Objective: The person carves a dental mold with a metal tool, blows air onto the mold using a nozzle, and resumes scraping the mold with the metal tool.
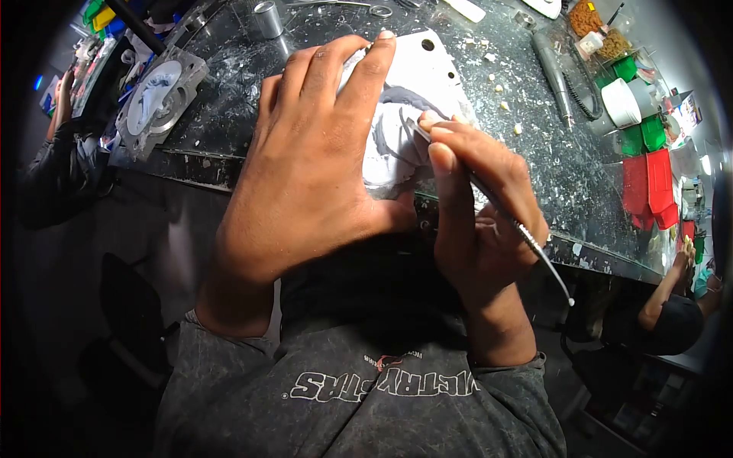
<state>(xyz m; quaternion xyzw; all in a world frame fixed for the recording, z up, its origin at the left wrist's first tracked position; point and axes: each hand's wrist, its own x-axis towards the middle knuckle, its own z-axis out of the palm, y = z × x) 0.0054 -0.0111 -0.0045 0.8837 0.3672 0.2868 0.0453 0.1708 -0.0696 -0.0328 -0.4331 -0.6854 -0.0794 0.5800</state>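
Note:
My left hand (313,145) wraps over the left side of a metal flask half (418,70) with holes at its far corner, steadying it at the bench's near edge. White plaster (389,136) with a grey curved band fills the flask's middle. In my right hand (492,183) is a slim metal carving tool (528,238), pinched like a pen. Its working tip is right at the plaster, while the curved rear end points down past my wrist. My left palm and fingers hide the flask's left part.
Another plaster-filled flask half (162,95) lies at the bench's left. A metal cylinder (268,20) stands at the back. Rightward are a corded handpiece (551,72), white crumbs, red bins (649,187) and a white tub (620,103). People sit at both sides.

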